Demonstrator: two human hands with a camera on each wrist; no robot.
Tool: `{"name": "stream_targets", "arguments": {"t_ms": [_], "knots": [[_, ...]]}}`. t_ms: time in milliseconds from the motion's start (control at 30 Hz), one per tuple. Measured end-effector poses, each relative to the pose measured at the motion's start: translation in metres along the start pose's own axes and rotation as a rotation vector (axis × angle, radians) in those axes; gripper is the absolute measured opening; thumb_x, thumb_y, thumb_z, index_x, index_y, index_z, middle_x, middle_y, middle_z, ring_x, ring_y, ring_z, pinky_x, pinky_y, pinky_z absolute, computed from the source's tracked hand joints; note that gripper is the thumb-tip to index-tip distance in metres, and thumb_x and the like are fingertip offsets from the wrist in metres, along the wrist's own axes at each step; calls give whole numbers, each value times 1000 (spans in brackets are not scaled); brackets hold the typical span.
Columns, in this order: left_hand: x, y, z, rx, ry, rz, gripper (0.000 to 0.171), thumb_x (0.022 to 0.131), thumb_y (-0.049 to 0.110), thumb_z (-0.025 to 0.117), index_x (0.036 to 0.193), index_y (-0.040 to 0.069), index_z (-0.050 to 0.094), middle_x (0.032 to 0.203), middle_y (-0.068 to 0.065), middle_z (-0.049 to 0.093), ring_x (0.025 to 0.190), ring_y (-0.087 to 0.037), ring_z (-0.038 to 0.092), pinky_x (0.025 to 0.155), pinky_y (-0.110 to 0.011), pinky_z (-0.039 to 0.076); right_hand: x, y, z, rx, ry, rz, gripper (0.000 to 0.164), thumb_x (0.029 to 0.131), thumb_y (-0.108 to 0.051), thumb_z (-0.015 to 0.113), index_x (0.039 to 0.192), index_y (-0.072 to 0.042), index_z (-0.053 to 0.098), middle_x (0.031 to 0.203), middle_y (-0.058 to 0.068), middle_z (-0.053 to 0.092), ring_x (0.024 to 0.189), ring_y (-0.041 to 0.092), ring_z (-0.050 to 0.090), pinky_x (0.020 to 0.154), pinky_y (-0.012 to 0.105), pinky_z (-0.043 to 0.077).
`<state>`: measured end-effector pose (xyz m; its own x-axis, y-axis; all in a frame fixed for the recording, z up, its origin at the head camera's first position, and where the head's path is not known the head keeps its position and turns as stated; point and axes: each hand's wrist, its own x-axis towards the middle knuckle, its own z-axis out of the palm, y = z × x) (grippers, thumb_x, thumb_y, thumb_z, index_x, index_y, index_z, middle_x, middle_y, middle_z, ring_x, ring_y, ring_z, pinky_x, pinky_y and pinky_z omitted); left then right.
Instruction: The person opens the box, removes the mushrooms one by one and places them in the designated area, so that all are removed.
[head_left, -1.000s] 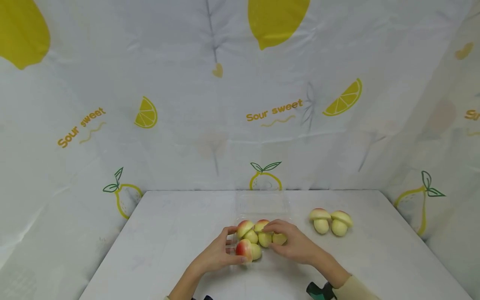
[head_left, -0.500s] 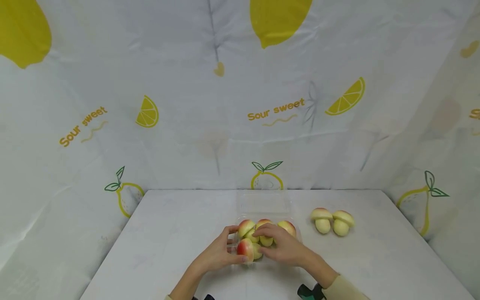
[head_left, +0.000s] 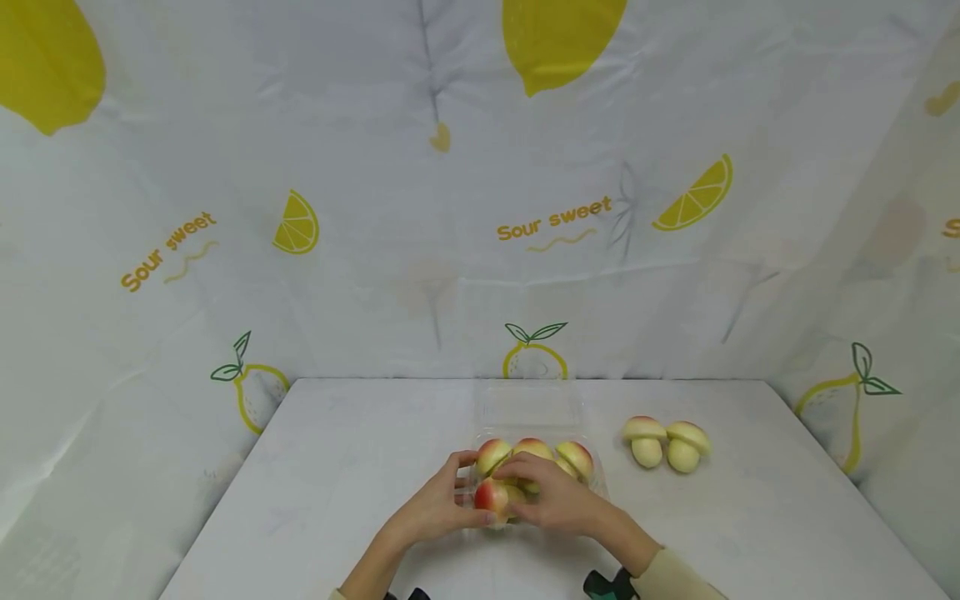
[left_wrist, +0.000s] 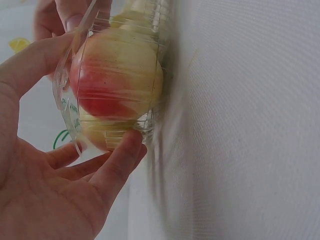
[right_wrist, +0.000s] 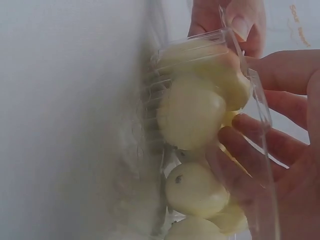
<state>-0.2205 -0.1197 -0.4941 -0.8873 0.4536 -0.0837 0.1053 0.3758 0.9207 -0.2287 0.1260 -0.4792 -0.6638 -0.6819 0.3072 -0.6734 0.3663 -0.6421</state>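
Note:
A clear plastic clamshell box (right_wrist: 272, 200) stands in front of me, its lid (head_left: 528, 406) folded back. Inside it lie several toy mushrooms, with yellow caps blushed red and pale round stems. My left hand (head_left: 435, 500) grips the box's left end, the thumb up at the rim and the fingers along the outer wall. With thumb and fingers, my right hand (head_left: 558, 500) reaches into the box and pinches the stem of the front-left toy mushroom (head_left: 490, 497). That hand partly covers the back-middle toy mushroom (head_left: 532, 447). The back-right one (head_left: 576, 458) shows beside it.
Two more toy mushrooms, one on the left (head_left: 646, 442) and one on the right (head_left: 686, 446), sit on the white table (head_left: 360, 442) right of the box. A white curtain (head_left: 375, 292) printed with lemons hangs behind and at both sides.
My right hand has moved left and nearer, from the back-right toy mushroom to the front-left one, uncovering the back-right one. The left hand has kept its hold on the box.

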Motion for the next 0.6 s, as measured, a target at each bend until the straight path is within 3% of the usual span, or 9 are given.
{"name": "stream_targets", "arguments": {"t_ms": [200, 367, 600], "knots": [[0, 2, 0, 1, -3, 7, 89, 82, 35, 86, 151, 11, 34, 157, -13, 36, 132, -41, 50, 101, -51, 51, 3, 3, 4, 22, -17, -40, 33, 94, -24, 76, 123, -11, 69, 120, -3, 65, 113, 13, 58, 100, 32, 50], [-2, 2, 0, 6, -5, 14, 89, 83, 35, 86, 151, 10, 34, 157, -15, 35, 132, -40, 50, 102, -50, 51, 4, 2, 5, 33, -49, 2, 38, 93, -32, 76, 126, -15, 68, 123, -6, 63, 117, 10, 56, 104, 32, 48], [-3, 2, -1, 10, -10, 18, 90, 83, 36, 85, 152, 10, 33, 157, -16, 35, 132, -42, 49, 102, -52, 50, 6, 0, 4, 29, -74, 35, 41, 92, -28, 77, 129, -15, 67, 127, -5, 63, 121, 13, 56, 107, 35, 46]]}}
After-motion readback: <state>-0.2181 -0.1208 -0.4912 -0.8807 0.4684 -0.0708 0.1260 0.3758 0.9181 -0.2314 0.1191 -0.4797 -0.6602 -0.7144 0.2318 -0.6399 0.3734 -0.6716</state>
